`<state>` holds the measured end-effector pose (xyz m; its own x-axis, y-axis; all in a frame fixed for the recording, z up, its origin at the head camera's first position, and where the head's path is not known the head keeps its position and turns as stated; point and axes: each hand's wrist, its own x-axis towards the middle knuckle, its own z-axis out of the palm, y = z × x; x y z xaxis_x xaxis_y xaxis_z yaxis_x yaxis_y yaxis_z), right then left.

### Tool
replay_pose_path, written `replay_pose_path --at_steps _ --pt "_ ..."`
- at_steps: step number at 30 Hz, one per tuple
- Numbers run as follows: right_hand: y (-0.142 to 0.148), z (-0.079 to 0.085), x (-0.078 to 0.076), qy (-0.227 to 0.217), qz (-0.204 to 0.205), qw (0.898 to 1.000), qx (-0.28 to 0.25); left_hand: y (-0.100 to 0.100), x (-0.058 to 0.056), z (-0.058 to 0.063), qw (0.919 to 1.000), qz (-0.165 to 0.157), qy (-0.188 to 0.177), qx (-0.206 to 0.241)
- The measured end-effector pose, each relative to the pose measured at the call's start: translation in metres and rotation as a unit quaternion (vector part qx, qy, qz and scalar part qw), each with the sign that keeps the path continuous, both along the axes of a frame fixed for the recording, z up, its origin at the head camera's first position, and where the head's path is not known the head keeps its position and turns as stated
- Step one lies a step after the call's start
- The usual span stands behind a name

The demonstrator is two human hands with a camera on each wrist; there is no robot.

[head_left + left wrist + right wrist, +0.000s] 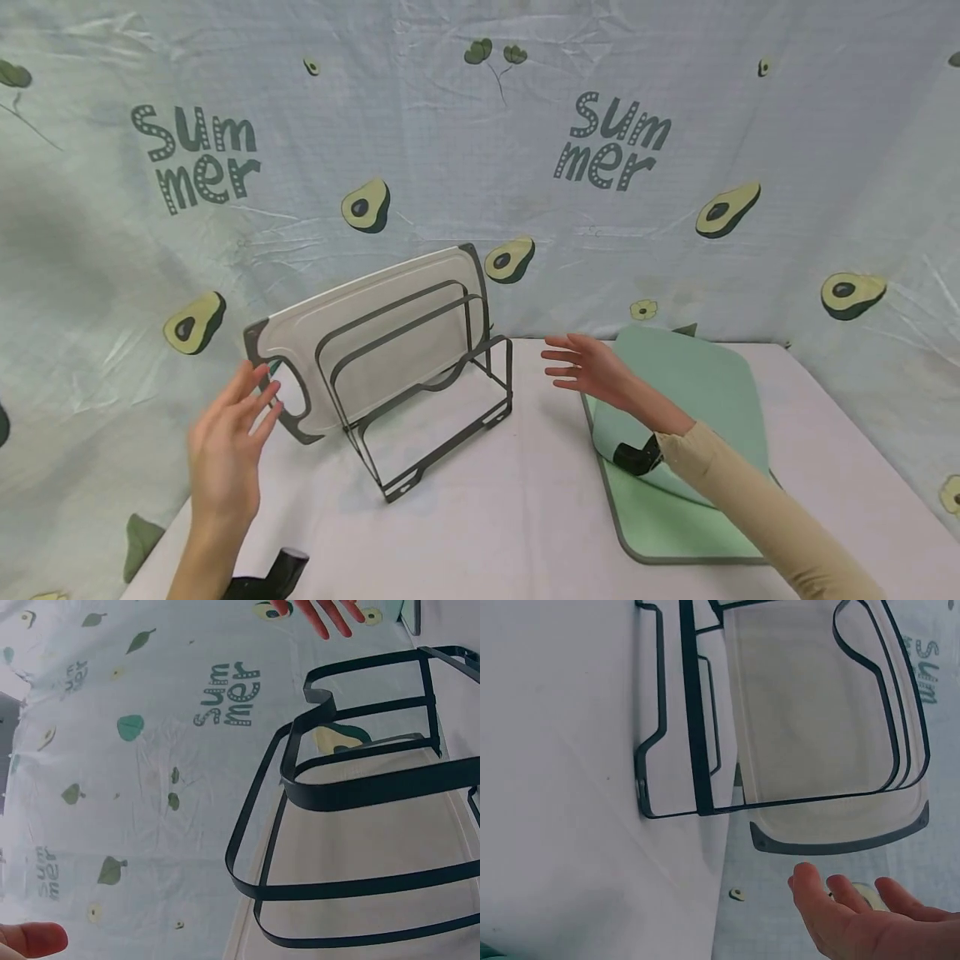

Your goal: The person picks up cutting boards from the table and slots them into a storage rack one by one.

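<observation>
A whitish cutting board (412, 358) with dark grey corners and a handle hole leans on its long side in a dark metal wire rack (450, 451). My left hand (228, 454) is raised beside the board's handle end, its fingers spread and overlapping the corner in the head view. To the right of the rack, my right hand (592, 371) hovers with loosely extended fingers pointing left and nothing in them. In the right wrist view its fingers stand apart from the board's far, grey-edged end. Only a thumb of the left hand shows at the lower left of the left wrist view.
On the right of the white table (480, 542), a sage-green rounded sheet (690, 383) lies over a light green board (675, 525) with a grey edge. Behind stands a cloth backdrop (450, 150) printed with avocados. A black device (637, 457) sits at the right wrist.
</observation>
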<state>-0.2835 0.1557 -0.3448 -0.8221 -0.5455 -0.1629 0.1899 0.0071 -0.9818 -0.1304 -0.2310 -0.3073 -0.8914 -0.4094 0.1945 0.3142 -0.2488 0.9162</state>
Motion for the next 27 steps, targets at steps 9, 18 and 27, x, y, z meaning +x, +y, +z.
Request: replay_pose_path --at_steps 9,18,27 --pt "0.037 -0.006 0.032 0.026 0.012 0.999 0.027 0.019 0.012 -0.005 0.9955 -0.072 0.047 -0.041" --pt "0.070 -0.021 0.059 0.035 -0.004 0.998 0.049 0.049 0.022 -0.002 0.9848 -0.084 0.023 -0.150" --pt "0.109 -0.035 0.077 0.009 0.032 0.998 -0.043 0.075 0.022 -0.009 0.9728 -0.154 0.088 -0.149"
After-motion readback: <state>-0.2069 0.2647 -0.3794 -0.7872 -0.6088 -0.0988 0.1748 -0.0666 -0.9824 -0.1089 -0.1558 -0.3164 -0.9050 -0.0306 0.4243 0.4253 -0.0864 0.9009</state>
